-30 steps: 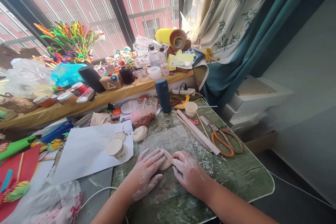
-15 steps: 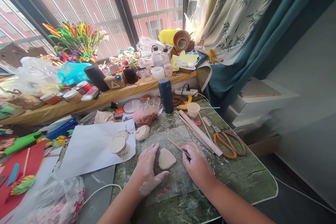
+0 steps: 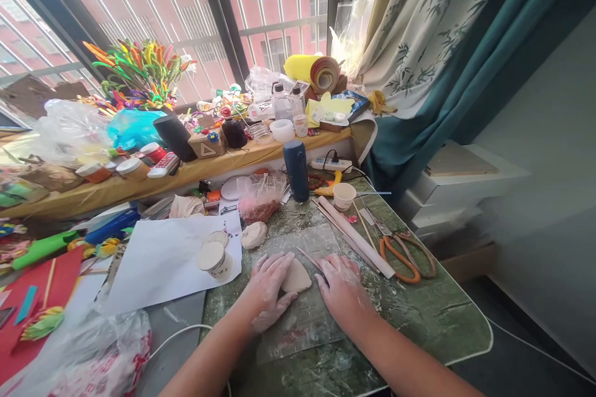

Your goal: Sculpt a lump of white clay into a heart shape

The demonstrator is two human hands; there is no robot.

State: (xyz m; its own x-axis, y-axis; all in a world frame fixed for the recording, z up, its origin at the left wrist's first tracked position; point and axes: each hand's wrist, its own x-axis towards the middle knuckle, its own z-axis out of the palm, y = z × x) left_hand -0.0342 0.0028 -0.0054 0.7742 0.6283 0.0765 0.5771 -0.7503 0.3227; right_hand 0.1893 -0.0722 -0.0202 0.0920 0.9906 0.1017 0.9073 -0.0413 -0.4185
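A flattened, rounded-triangular piece of pale clay (image 3: 298, 275) lies on a clear plastic sheet (image 3: 316, 322) dusted with white powder. My left hand (image 3: 272, 288) rests at its left edge, fingers stretched over its upper-left part and thumb spread below. On the other side, my right hand (image 3: 343, 285) holds a thin, pointed wooden clay tool (image 3: 307, 257), its tip pointing up and left past the clay's top edge. The tool's rear part is hidden under that hand. White powder coats both hands. A second lump of clay (image 3: 254, 235) sits beyond the left fingertips.
To the right lie a pale roller (image 3: 356, 237), sticks and orange-handled scissors (image 3: 399, 257). A paper cup (image 3: 344, 196) and a dark blue bottle (image 3: 296, 171) stand behind. Lidded cups (image 3: 215, 260) stand on white paper (image 3: 162, 260) at left.
My left hand has moved onto the clay, its fingers now covering the upper-left part. My right hand has flattened slightly, lower over the sheet, with the tool still in it.
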